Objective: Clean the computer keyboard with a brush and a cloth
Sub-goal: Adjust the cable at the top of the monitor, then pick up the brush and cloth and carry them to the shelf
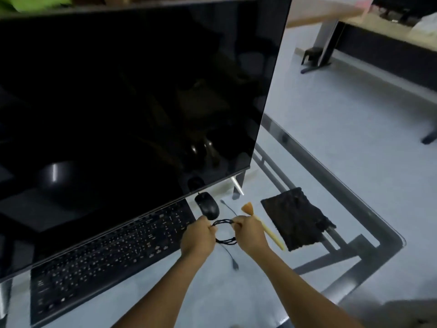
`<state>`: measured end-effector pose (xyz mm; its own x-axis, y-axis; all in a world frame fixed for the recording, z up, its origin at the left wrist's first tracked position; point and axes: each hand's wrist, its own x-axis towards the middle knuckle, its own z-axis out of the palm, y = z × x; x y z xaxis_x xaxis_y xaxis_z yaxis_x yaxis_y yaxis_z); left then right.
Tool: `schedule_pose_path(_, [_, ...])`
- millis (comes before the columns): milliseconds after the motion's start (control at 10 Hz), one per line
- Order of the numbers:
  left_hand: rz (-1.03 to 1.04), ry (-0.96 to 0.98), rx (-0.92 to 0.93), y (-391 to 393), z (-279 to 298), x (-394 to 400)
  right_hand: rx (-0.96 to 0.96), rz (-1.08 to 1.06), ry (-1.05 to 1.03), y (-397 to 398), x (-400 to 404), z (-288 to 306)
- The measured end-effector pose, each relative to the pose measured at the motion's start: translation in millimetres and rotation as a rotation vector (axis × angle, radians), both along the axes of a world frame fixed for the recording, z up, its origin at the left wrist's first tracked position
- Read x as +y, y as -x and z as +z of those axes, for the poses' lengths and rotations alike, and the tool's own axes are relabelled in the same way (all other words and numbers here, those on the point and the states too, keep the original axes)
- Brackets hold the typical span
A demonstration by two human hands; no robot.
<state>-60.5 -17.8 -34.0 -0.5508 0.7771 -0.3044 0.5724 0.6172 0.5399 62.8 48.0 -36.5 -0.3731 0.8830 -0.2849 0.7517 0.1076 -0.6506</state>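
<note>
While hands coil cable, brush [262,227] points away.

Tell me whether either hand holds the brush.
No: both hands, left hand and right hand, grip the coiled cable; the brush lies on the table.

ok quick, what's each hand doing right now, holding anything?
Left hand: closed, gripping the left side of the coiled black cable.
Right hand: closed, gripping the right side of the same cable.

The monitor [132,102] hides the keyboard's [113,252] far edge.
</note>
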Motion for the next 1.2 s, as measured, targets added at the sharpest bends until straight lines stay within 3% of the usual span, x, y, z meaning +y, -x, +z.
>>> schedule_pose_path(200, [-0.203, 0.027, 0.476, -2.9, -21.9, -1.4, -0.043, 0.048, -0.216, 2.6, -3.2, -23.2])
schedule_pose_path(400, [-0.243, 0.006, 0.627, -4.0, -33.4, -3.4, 0.009, 0.033, -0.197, 1.6, -10.8, -23.4])
schedule_pose_path(600, [-0.268, -0.087, 0.623, -2.5, -40.6, -5.1, 0.007, 0.042, -0.281, 1.4, -9.8, -32.1])
schedule_pose_path(900, [-0.146, -0.223, 0.393, -3.7, -9.5, 14.4, 0.056, 0.158, -0.234, -13.0, 18.3, -8.7])
schedule_pose_path(1200, [-0.256, -0.19, 0.364, -22.3, 1.6, 18.5, 0.106, 0.158, -0.227, -41.3, 50.0, -1.4])
